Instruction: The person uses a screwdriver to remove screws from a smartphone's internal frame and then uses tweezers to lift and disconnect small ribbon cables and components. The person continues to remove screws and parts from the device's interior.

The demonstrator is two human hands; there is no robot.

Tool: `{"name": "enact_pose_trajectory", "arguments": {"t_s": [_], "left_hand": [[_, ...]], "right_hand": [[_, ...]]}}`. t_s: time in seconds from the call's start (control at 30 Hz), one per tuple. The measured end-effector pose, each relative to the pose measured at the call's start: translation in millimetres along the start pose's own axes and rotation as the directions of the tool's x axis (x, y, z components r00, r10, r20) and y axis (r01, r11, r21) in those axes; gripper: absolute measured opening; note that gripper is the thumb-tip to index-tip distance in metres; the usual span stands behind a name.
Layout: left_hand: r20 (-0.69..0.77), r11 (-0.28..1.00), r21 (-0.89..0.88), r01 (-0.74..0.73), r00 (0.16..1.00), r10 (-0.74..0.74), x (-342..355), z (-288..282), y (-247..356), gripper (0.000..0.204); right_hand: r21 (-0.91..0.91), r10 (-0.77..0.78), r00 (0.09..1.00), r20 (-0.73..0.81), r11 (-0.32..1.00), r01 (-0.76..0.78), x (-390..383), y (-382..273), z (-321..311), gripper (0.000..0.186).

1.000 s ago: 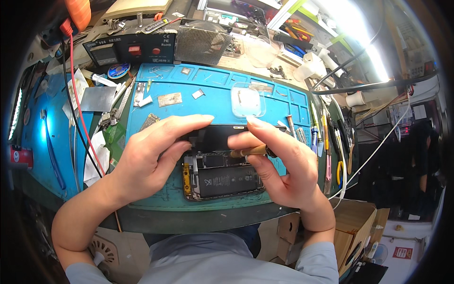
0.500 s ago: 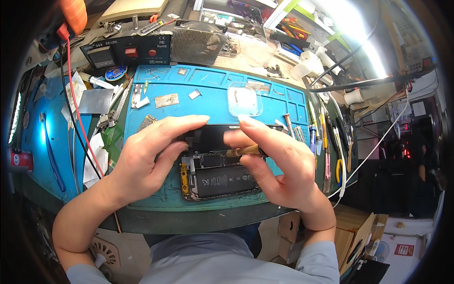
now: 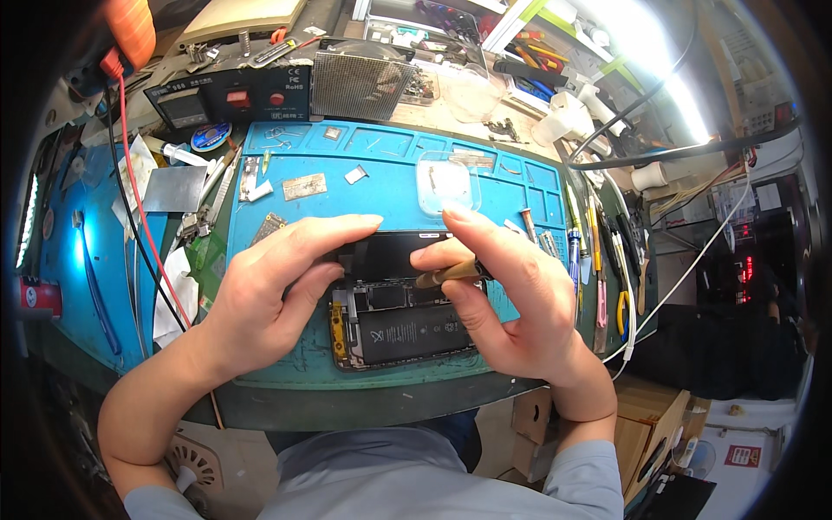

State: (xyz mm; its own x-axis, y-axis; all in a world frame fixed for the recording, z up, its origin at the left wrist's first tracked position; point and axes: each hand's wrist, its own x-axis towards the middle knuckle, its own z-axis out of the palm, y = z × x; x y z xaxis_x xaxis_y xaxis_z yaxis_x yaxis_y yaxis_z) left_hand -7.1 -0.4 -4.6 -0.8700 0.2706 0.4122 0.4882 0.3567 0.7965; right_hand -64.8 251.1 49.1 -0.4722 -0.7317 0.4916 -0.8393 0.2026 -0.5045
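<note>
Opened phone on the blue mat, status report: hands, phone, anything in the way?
Left hand steadies opened phone top edge. Right hand pinches thin tan tool over it. Clear plastic box just behind, apart.

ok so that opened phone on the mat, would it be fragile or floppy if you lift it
The phone is probably stiff along its body, since a metal frame rings the battery. The lifted screen looks hinged at one edge, so it could swing. The exposed boards seem fragile; both the left hand and the right hand steady it.
</note>
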Motion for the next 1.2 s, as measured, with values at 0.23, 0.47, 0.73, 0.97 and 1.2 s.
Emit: {"name": "enact_pose_trajectory", "arguments": {"t_s": [0.23,0.47,0.73,0.97,1.2], "left_hand": [[0.022,1.0,0.003,0.024,0.999,-0.024,1.7,-2.6,3.8,0.045],[0.035,0.999,0.008,-0.032,0.999,0.031,-0.5,-2.5,4.0,0.045],[0.031,0.996,0.009,-0.091,0.995,0.091,-1.3,1.8,0.5,0.045],[0.038,0.995,-0.004,-0.095,0.995,0.096,-1.9,0.5,-0.2,0.044],[0.034,0.994,-0.044,-0.101,0.994,0.102,-0.4,2.0,0.3,0.046]], "right_hand": [[0.103,0.037,0.993,-0.11,0.994,-0.026,-6.9,3.4,-4.9,0.056],[0.195,0.156,0.811,-0.564,0.979,-0.053,-22.7,30.4,-31.1,0.055],[0.009,0.181,0.881,-0.437,0.98,-0.197,-29.3,74.2,-21.2,0.041],[-0.059,0.173,0.893,-0.415,0.975,-0.216,-28.9,79.6,-17.1,0.044],[-0.066,0.18,0.883,-0.434,0.971,-0.23,-28.9,80.4,-19.5,0.044]]}}
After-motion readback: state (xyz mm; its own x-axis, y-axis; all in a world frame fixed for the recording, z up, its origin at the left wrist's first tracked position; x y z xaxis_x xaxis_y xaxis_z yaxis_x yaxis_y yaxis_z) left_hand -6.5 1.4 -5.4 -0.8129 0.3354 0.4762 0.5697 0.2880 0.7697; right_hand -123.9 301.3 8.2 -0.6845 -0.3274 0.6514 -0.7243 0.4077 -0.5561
